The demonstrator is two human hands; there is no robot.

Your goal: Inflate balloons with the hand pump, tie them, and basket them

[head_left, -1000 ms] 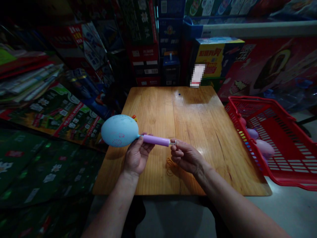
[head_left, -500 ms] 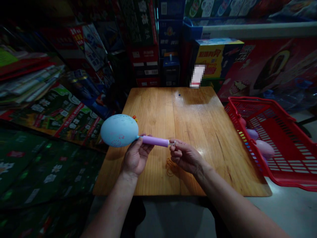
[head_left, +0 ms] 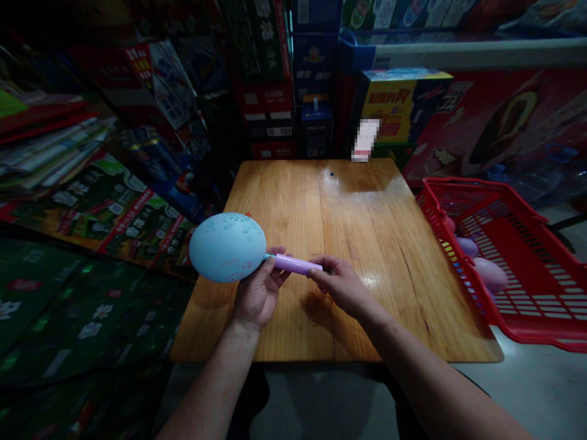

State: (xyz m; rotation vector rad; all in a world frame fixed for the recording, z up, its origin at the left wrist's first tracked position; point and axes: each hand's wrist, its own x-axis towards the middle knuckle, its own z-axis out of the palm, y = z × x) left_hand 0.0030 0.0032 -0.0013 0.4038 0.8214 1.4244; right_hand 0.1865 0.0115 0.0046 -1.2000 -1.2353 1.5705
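Observation:
A light blue balloon [head_left: 227,247] with a printed pattern sits on the nozzle end of a purple balloon pump [head_left: 297,264], left of the middle of the view. My left hand [head_left: 259,293] is closed where the balloon's neck meets the pump, thumb on top. At the pump's other end, my right hand [head_left: 342,284] grips the handle end, which its fingers hide. Both hands hold the pump above the wooden table [head_left: 293,201]. Under my right hand lie some thin orange rubber bands [head_left: 316,308], partly in shadow. A bit of something red shows behind the balloon.
On the right stands a red plastic basket [head_left: 527,333] with several balloons [head_left: 490,275] in it. Stacked cartons [head_left: 105,311] line the left side. A yellow and blue box [head_left: 389,107] stands behind the table, and a small dark dot lies near the far edge.
My right hand has pushed the pump's handle in, so the thin rod no longer shows. The balloon looks slightly larger, and it has shifted a little right with the pump and my left hand.

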